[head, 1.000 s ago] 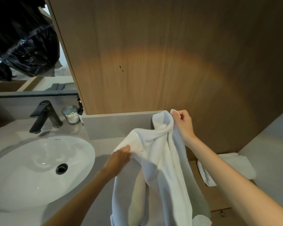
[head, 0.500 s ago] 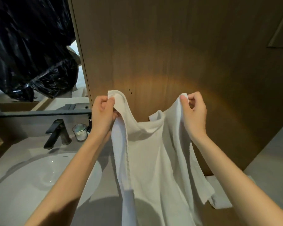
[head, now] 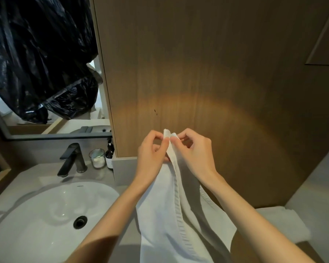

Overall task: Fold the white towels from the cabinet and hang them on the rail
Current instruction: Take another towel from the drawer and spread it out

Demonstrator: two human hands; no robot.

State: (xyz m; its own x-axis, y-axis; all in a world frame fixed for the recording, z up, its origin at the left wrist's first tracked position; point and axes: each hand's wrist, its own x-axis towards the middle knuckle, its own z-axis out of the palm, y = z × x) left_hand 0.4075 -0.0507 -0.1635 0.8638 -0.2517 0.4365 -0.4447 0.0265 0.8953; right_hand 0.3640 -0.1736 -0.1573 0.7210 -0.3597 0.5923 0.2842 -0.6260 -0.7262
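We log left hand (head: 152, 151) and right hand (head: 195, 151) at frame centre, fingers pinching the two top corners of the white terry towel (head: 160, 215) together, its cloth hanging to lower centre beside the grey worktop (head: 101, 177).

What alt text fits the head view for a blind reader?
The left hand and right hand pinch together the top corners of a white towel, which hangs before a wooden panel. A white sink and dark faucet are at left.
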